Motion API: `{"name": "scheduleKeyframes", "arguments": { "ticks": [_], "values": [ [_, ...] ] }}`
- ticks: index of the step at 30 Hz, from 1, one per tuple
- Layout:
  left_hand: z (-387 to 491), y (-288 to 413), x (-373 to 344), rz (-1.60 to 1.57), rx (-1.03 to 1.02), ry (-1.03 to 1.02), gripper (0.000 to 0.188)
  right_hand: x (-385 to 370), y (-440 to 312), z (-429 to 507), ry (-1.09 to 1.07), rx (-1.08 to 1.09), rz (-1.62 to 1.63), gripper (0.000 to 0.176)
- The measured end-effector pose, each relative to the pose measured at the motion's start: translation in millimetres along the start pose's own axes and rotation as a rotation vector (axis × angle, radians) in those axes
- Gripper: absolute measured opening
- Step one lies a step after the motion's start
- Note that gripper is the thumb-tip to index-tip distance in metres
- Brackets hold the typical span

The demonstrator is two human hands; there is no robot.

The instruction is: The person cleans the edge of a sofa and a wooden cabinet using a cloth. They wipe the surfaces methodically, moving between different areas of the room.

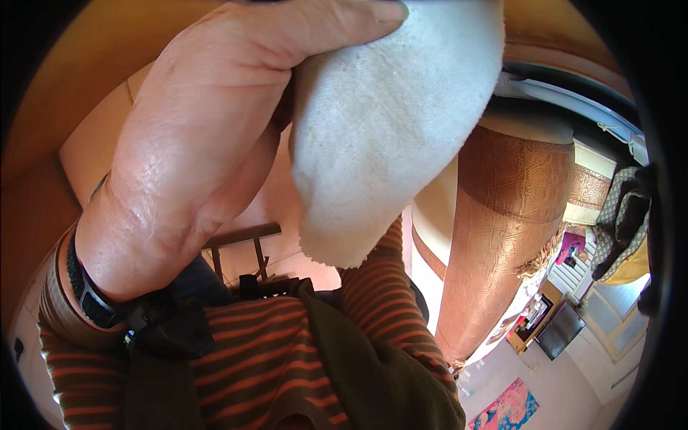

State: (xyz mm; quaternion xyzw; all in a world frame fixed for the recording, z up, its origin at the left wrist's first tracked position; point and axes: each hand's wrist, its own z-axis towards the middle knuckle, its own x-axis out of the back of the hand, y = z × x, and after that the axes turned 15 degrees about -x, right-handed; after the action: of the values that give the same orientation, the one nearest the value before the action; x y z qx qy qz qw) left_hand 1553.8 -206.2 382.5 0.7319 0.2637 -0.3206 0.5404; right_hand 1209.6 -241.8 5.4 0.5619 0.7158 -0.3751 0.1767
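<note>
My left hand (204, 134), with a dark band at its wrist, reaches up from the lower left. Its thumb presses on the upper part of a white knitted cloth (376, 129), and its fingertips are hidden. The cloth hangs close before the camera, with faint greyish marks and a ragged lower edge. Its top runs out of the picture. Behind it, the striped sleeve of my right arm (398, 301) rises from my body; my right hand is not visible.
To the right stands furniture under a brown and cream patterned cover (505, 215). Beyond it are a dark television (560, 329), a shelf unit and a pink and blue floral mat (505, 406). A dark wooden frame (242, 236), perhaps a stool or chair, shows behind my left wrist.
</note>
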Motion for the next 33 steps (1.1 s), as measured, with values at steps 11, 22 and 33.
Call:
{"name": "scheduleKeyframes", "arguments": {
  "ticks": [11, 22, 33],
  "values": [
    [-6.2, -6.7, 1.8, -0.011, 0.014, -0.08, 0.03, -9.0, -14.9, -46.0, 0.063, -0.181, 0.119, 0.029],
    [-7.3, 6.9, 8.9, -0.043, -0.116, -0.029, 0.036, -0.5, -12.5, 8.5, 0.215, -0.164, -0.127, 0.023],
    [-5.0, 9.4, 18.5, -0.14, -0.024, -0.072, 0.034, -19.9, -37.4, -41.8, 0.017, -0.139, 0.125, 0.024]
  ]
}}
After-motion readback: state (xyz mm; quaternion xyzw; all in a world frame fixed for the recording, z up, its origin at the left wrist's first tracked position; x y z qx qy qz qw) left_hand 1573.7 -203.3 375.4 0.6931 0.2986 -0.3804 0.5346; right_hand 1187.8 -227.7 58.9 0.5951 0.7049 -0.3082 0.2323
